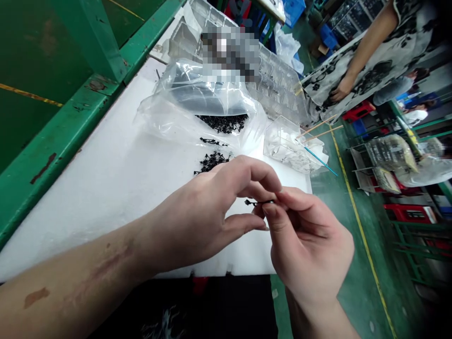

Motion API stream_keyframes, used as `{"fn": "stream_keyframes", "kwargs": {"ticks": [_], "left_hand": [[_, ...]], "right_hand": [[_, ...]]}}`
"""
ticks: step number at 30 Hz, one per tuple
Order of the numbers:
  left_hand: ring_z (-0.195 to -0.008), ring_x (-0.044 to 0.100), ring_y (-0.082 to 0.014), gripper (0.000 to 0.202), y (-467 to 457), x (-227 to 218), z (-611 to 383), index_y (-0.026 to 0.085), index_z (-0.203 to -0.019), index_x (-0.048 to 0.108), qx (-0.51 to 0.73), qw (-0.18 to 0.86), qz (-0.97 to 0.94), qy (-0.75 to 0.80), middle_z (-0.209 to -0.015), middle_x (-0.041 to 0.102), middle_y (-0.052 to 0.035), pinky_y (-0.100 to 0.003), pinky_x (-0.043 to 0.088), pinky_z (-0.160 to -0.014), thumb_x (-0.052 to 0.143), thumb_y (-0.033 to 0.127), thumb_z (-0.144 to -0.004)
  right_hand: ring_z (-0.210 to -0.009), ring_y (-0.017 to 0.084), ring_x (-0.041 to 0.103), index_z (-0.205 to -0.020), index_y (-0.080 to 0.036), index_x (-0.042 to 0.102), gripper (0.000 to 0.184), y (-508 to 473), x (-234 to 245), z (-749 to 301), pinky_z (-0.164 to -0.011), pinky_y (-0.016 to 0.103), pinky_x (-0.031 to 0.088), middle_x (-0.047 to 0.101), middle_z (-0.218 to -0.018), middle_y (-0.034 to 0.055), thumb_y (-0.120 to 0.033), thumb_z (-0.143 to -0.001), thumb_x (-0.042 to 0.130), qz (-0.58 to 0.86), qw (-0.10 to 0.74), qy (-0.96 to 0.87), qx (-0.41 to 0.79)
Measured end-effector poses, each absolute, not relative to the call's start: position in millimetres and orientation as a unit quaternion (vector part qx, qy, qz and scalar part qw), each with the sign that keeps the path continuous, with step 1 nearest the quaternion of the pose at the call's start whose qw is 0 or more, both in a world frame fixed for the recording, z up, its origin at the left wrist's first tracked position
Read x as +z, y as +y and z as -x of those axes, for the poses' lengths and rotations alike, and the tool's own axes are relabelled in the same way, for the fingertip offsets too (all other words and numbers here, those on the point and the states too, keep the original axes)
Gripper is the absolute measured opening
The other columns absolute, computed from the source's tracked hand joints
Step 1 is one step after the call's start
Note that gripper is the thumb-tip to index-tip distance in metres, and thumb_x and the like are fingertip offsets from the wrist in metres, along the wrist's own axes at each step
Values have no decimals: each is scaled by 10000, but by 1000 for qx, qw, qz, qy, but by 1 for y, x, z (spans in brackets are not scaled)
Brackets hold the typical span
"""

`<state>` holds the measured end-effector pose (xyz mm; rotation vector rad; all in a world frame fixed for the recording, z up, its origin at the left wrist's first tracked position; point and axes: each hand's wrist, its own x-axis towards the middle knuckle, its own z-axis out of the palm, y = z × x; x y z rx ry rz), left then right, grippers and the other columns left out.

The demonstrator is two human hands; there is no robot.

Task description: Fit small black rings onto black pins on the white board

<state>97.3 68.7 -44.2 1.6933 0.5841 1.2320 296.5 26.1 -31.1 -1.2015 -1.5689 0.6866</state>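
My right hand (310,245) pinches a small, thin black part (252,203) between thumb and fingertips. One end of it, with a little knob, points left; the rest is hidden by the fingers. My left hand (212,212) curves around that end, its thumb apart from its fingers, and its fingertips meet those of my right hand. Beyond my left hand, a pile of similar black parts (212,161) lies on the white table surface (116,188). More black parts (226,123) show at the mouth of a clear plastic bag (169,106).
Clear compartment trays (278,77) line the far side. At the right edge, a clear box (278,141) holds white crumpled material and thin sticks (321,161). A green metal frame (63,127) borders the left. A person's arm (367,47) is at upper right.
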Motion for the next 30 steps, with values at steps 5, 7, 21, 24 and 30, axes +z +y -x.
{"fn": "stream_keyframes", "kwargs": {"ticks": [5,7,21,24,30], "left_hand": [[-1176,772,-125,367,66,-46,-99,291,-1216,595,504,477,-676,249,-1212,729,59,-251,637,-1124,843,138,-994],[-1196,781,-126,396,64,-47,-100,300,-1250,609,504,483,-669,255,-1259,733,62,-249,634,-1136,852,132,-986],[-1399,737,-239,645,64,-45,-98,418,-1562,633,508,517,-655,214,-1731,552,9,-373,533,-1313,830,170,-1000],[-1427,724,-252,734,64,-46,-96,424,-1646,523,498,531,-653,207,-1709,588,-22,-392,539,-1311,789,152,-1018],[-1318,757,-208,574,65,-46,-94,365,-1472,609,517,493,-660,232,-1417,715,-22,-346,649,-1198,759,77,-999]], "right_hand": [[-882,163,814,-1180,-290,837,247,29,-28,-293,-724,256,685,822,-1078,24,-140,-984,823,504,511,-631,294],[-893,181,824,-1172,-278,835,225,30,-29,-292,-727,277,694,824,-1060,33,-151,-987,822,501,513,-631,295],[-1073,235,835,-1177,-185,808,275,48,-28,-302,-927,378,725,837,-1230,118,-27,-953,802,442,439,-768,-145],[-1037,217,823,-1152,-198,814,257,48,-26,-302,-902,367,718,835,-1191,96,-35,-954,804,447,450,-761,-138],[-1009,223,808,-1175,-300,823,277,44,-24,-304,-863,380,711,827,-1137,39,-146,-948,864,497,502,-692,148]]}}
